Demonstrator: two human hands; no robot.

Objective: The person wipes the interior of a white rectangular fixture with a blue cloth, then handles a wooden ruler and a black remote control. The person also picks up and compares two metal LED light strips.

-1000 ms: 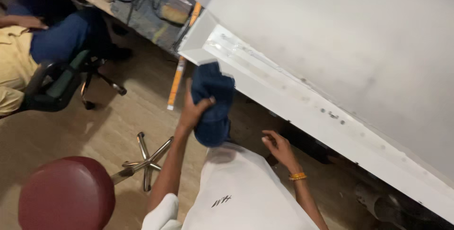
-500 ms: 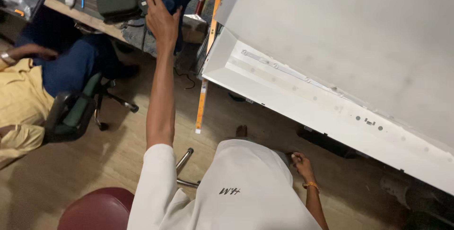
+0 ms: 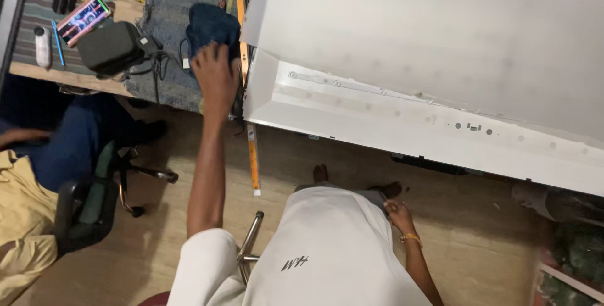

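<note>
Pale wooden flooring [image 3: 302,155] is filling the lower part of the head view, with a workbench [image 3: 69,73] running along the far left and a large white panel [image 3: 440,48] tilting across the far right, a row of small round dots showing along its lower inner strip.

From above, the person's left hand [image 3: 215,78] is stretching far out to the bench, its fingers curling down onto a dark blue cloth [image 3: 211,24] and pressing it against a grey-blue mat [image 3: 167,61] that is covering that end of the bench. The cloth is lying bunched just beside the near left corner of the panel, touching a long orange ruler [image 3: 242,61] that is running between the bench and the panel and hanging down toward the floor.

The right hand [image 3: 397,215] is hanging low by the person's side, just beside the white shirt [image 3: 327,249], fingers loosely bent and holding nothing; a gold bangle [image 3: 410,238] is circling the wrist.

Left of the cloth on the bench, a black pouch [image 3: 113,47] is sitting with a cable trailing from it, and a phone [image 3: 83,19] with a lit screen is lying just beyond, near a blue pen [image 3: 56,42].

At the near left, another person in blue trousers [image 3: 69,142] is sitting on a dark office chair [image 3: 88,205].
</note>
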